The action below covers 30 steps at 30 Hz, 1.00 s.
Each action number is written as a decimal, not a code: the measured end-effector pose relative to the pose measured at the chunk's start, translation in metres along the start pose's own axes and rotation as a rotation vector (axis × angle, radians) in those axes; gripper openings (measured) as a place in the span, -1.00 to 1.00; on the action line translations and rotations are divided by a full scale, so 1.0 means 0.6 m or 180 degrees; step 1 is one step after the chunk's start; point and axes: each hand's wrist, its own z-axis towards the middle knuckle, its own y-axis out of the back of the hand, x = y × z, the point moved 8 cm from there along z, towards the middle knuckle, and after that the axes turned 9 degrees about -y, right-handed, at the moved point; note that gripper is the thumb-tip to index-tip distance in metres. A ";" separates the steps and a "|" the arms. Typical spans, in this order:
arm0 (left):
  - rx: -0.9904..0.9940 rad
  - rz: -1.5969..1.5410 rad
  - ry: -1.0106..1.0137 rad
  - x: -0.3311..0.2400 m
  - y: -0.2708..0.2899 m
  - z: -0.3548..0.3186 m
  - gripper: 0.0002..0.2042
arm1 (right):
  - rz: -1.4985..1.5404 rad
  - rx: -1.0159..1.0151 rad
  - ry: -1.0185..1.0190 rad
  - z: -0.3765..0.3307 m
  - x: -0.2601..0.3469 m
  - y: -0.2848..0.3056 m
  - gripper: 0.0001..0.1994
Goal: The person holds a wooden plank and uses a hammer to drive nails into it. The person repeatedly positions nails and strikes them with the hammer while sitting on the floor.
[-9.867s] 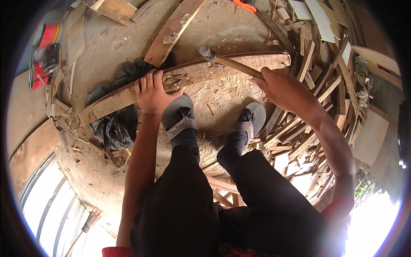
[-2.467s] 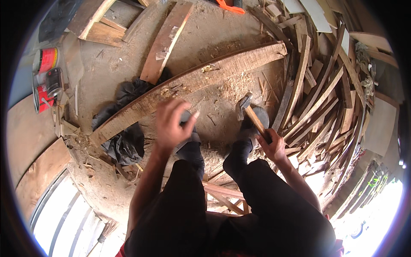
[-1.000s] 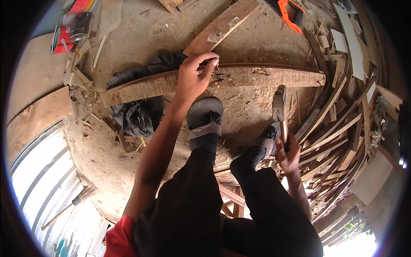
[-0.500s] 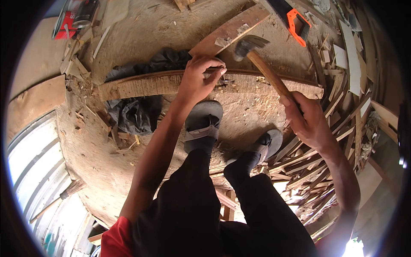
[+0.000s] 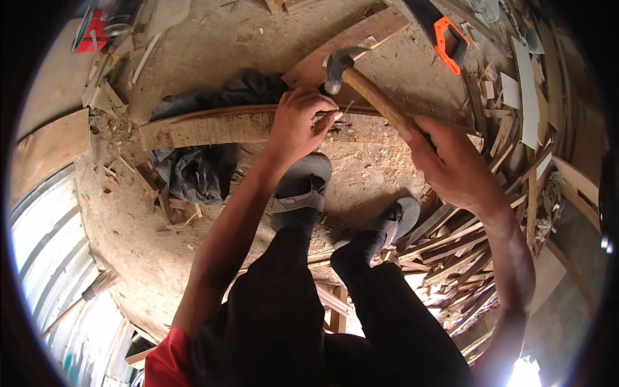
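My right hand (image 5: 454, 164) is wrapped round the wooden handle of a claw hammer (image 5: 380, 98). The hammer's metal head hangs just above and beside the fingertips of my left hand (image 5: 298, 122). Thumb and forefinger of that hand are pinched on a thin nail (image 5: 349, 107), which stands at a slant; its lower end is hard to make out. Both are over a long, slightly curved-looking wooden board (image 5: 206, 129) lying crosswise in front of my feet. My left hand rests at the board's middle.
Black plastic sheeting (image 5: 200, 174) lies under the board's left part. Behind it are a brown plank (image 5: 348, 45) and a handsaw with an orange handle (image 5: 448, 45). Scrap wood strips (image 5: 464, 258) pile up at right. A can (image 5: 122, 19) stands at far left.
The hammer has swung left and its head has turned, coming from right of my left hand to close above its fingertips. My left hand has barely moved and keeps its pinch.
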 end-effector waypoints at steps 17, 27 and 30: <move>0.1968 0.0444 0.0141 0.070 -0.074 0.092 -0.83 | 0.0790 -0.0395 -0.0824 -0.076 -0.149 -0.007 -0.68; 0.2295 0.1165 -0.0733 0.081 -0.114 0.094 -0.89 | 0.1980 -0.0541 -0.1332 -0.154 -0.193 -0.059 -0.70; 0.2305 0.1190 -0.0609 0.087 -0.119 0.087 -0.90 | 0.2139 -0.0414 -0.1375 -0.157 -0.201 -0.083 -0.69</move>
